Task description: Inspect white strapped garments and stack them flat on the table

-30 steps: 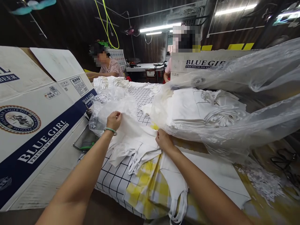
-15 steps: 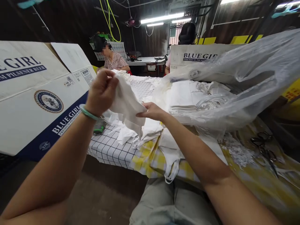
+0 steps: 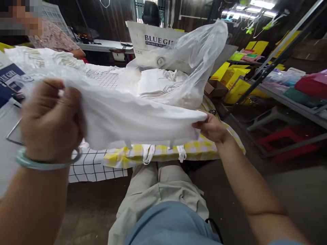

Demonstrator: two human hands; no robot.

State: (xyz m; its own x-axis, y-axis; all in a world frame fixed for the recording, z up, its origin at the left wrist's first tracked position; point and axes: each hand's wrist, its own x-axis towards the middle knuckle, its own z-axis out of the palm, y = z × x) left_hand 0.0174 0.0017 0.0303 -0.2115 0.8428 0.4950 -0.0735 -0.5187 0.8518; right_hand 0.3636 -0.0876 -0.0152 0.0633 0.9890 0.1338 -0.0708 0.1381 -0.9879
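A white cloth bag (image 3: pixel 133 117) is stretched flat between my two hands above my lap. My left hand (image 3: pixel 52 120), with a green bangle on the wrist, is closed in a fist on the bag's left end. My right hand (image 3: pixel 211 127) pinches the bag's right corner. White strap loops (image 3: pixel 148 153) hang beneath the bag at the table edge. Behind it, a clear plastic bag (image 3: pixel 194 54) holds a stack of folded white bags (image 3: pixel 155 83).
The table (image 3: pixel 94 166) carries a checked black-and-white cloth and a yellow plaid one. A "Blue Girl" carton (image 3: pixel 150 39) stands at the far end; another sits at the left edge. A person sits at the far left. Shelves with yellow boxes and coloured goods fill the right.
My hands lifted the white bag off the table and pulled apart, spreading it wide. My view swung right and down, bringing my lap and the right-hand shelves into sight.
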